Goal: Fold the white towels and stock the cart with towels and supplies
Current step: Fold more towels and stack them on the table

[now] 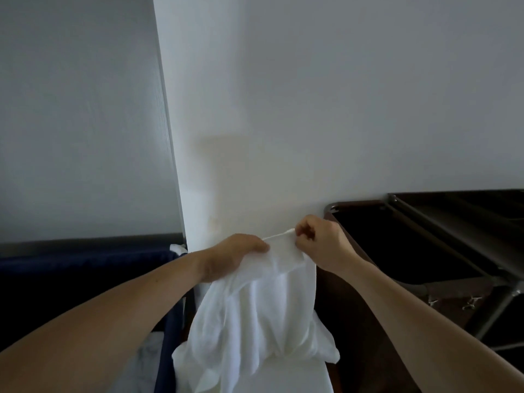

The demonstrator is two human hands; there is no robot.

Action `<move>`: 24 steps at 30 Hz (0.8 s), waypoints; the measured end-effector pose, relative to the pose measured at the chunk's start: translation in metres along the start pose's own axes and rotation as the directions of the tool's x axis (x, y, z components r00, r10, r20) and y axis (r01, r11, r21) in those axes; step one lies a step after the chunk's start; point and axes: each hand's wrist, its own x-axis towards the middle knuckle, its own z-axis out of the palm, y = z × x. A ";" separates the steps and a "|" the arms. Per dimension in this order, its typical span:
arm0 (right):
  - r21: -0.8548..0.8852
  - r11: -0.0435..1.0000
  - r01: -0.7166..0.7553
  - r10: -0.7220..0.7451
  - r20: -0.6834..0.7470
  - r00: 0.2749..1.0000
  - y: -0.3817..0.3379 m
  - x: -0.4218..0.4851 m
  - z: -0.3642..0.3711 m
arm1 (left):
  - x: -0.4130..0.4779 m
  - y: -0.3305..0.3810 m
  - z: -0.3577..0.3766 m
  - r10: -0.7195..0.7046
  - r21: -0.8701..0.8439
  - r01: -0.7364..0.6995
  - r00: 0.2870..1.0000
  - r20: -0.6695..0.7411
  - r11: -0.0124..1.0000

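A white towel (255, 316) hangs bunched in front of me, held up by its top edge. My left hand (229, 256) grips the towel's upper left part, fingers closed over the cloth. My right hand (320, 242) pinches the top hem just to the right, so the two hands are close together. The towel's lower end drapes onto a flat white surface (300, 375) below. The cart (442, 222) is a dark frame with metal tubes at the right, its dark open bin behind my right hand.
A dark blue fabric bin (85, 268) stands at the left, with a bit of white cloth (178, 248) over its rim. A white wall (312, 109) rises straight ahead, close to my hands, with its corner edge at the left.
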 end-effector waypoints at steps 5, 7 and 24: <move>0.116 0.993 -0.027 0.018 0.076 0.997 -0.004 -0.006 0.006 | 0.004 -0.003 -0.012 -0.128 -0.175 0.140 0.989 0.079 0.974; 0.123 0.991 -0.045 0.034 0.089 0.995 -0.002 -0.010 0.009 | 0.007 -0.006 -0.013 -0.123 -0.193 0.121 0.992 -0.001 0.974; 0.324 0.893 -0.312 0.203 0.329 0.922 0.008 -0.009 0.018 | 0.015 -0.006 -0.043 -0.093 -0.257 -0.005 0.926 -0.366 0.966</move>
